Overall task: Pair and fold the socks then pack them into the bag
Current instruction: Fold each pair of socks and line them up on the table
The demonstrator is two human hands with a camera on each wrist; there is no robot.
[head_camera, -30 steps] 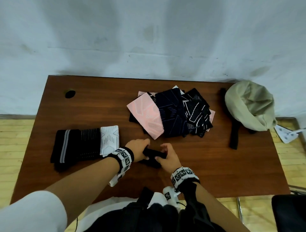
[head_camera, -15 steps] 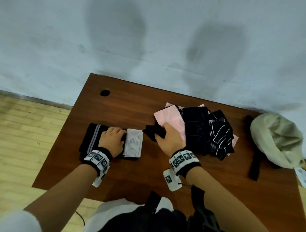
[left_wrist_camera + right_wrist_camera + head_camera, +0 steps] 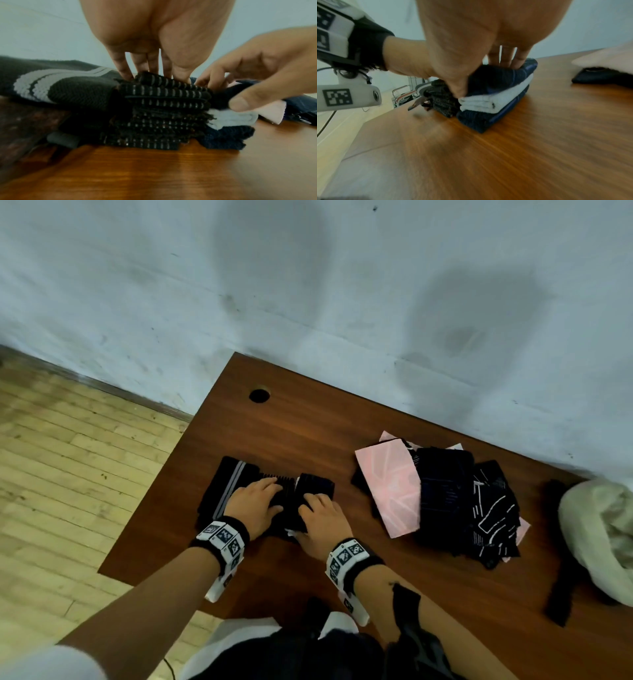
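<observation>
A row of folded socks lies at the table's left: a grey-striped black pair, ribbed black pairs, and a white pair lying on a navy pair. My left hand presses straight fingers onto the ribbed socks. My right hand grips a folded navy sock on top of the white pair, fingers over it and thumb at its near side. The beige bag lies at the far right.
A loose pile sits right of centre: a pink sock, dark socks and a white-lined black one. The bag's black strap lies beside it. A cable hole is at the back left of the table; its left edge is near the stack.
My right hand carried the folded navy sock left from the table's front middle onto the white pair. My left hand moved onto the ribbed socks. The head view swung left.
</observation>
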